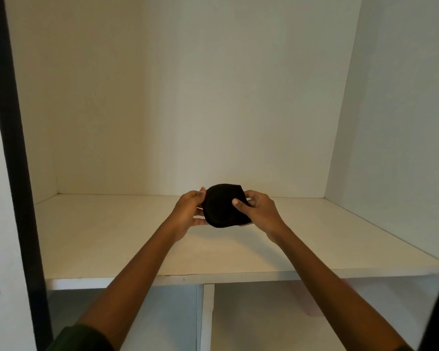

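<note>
Both of your hands grip one black bundle point(223, 206) from opposite sides. Your left hand point(188, 214) clamps its left edge, with the fingers curled over the upper rear and the thumb under the lower edge. Your right hand point(260, 211) clamps the right side, with the thumb pressed on the front face and the fingers wrapped behind.

The bundle sits between your palms, over the middle of the white shelf point(107, 239) and nearer the back wall point(188, 97) than the front edge. Whether its underside touches the shelf cannot be told.

You have open shelf room left, right and in front of the bundle. The right wall point(390, 122) stands well apart from your hands. A dark post point(18, 148) borders the left side. Below the shelf, a divider point(207, 315) splits the lower space.

The bundle hides most of your fingertips. Its dark surface shows no clear folds. Your green sleeve point(81, 338) is cut off at the bottom.
</note>
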### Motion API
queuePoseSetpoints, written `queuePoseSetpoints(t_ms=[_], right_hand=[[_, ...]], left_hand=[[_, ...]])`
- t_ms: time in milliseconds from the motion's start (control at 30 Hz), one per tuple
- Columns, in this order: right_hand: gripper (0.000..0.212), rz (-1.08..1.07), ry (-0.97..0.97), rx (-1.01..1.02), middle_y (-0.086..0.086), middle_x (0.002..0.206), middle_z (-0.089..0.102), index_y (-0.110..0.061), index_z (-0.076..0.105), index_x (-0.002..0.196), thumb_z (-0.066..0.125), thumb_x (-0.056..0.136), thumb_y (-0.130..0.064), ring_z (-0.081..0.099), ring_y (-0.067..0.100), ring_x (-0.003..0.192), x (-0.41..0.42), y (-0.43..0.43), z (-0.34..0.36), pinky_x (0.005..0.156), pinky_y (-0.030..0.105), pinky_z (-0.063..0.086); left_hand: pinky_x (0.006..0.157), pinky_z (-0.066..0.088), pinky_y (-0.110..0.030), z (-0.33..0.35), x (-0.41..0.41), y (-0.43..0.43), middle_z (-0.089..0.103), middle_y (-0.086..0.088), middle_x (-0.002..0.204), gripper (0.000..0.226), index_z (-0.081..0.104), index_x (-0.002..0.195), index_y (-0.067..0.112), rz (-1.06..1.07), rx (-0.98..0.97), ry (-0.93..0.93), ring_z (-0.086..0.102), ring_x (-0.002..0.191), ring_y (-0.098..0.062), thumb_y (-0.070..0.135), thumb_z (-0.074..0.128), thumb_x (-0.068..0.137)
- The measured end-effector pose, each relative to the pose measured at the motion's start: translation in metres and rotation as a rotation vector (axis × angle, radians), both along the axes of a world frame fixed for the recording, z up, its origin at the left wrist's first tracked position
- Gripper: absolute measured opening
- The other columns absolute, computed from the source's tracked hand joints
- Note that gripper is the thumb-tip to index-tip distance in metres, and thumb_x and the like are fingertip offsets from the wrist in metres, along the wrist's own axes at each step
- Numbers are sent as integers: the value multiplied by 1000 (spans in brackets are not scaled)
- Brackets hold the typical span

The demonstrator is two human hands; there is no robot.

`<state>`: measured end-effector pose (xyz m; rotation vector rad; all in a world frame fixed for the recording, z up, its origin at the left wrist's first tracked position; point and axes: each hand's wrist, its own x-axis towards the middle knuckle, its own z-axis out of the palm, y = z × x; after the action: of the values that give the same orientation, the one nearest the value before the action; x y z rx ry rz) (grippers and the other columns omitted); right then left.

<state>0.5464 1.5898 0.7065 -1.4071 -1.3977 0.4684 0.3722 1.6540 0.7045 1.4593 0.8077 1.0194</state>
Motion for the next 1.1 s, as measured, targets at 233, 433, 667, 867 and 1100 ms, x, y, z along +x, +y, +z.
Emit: queuePoseSetpoints(t_ms=[233, 433, 667, 867, 1100], right_hand=[[37, -75, 21, -154, 9, 98, 63, -2, 60, 108, 62, 88, -33, 67, 23, 71, -5, 0, -7, 48, 18, 56], [40, -152, -210, -181, 13, 95, 60, -17, 36, 120, 60, 90, -26, 65, 27, 59, -11, 1, -18, 46, 26, 55], [28, -267, -732, -228, 11, 114, 55, -23, 56, 119, 45, 96, -34, 60, 29, 98, -17, 0, -30, 74, 32, 45], [36, -338, -872, -198, 7, 126, 52, -24, 55, 127, 35, 98, -31, 59, 28, 102, -17, -1, -40, 78, 33, 45], [45, -222, -1035, -404, -5, 146, 41, -22, 35, 141, 22, 98, -28, 38, 26, 131, -9, 1, -42, 104, 55, 21]], left_hand=[[85, 57, -37, -7, 5, -3, 63, -18, 119, 45, 52, 120, -2, -31, -26, 116, 63, 107, -30, 8, 71, 80], [88, 55, -42, -20, 6, 1, 50, -22, 131, 54, 39, 132, 4, 11, -140, 173, 58, 112, -33, 3, 65, 84], [75, 53, -28, -23, 14, -4, 57, -13, 123, 53, 39, 134, 26, 219, 432, 793, 61, 101, -25, 30, 63, 87], [107, 31, -43, -29, 8, -7, 29, -1, 155, 46, 33, 145, 31, 113, 743, 1237, 33, 139, -24, 39, 34, 99], [117, -5, -54, -34, -3, -6, -2, 9, 161, 57, -2, 150, 32, -80, 572, 1347, -5, 148, -13, 51, 7, 98]])
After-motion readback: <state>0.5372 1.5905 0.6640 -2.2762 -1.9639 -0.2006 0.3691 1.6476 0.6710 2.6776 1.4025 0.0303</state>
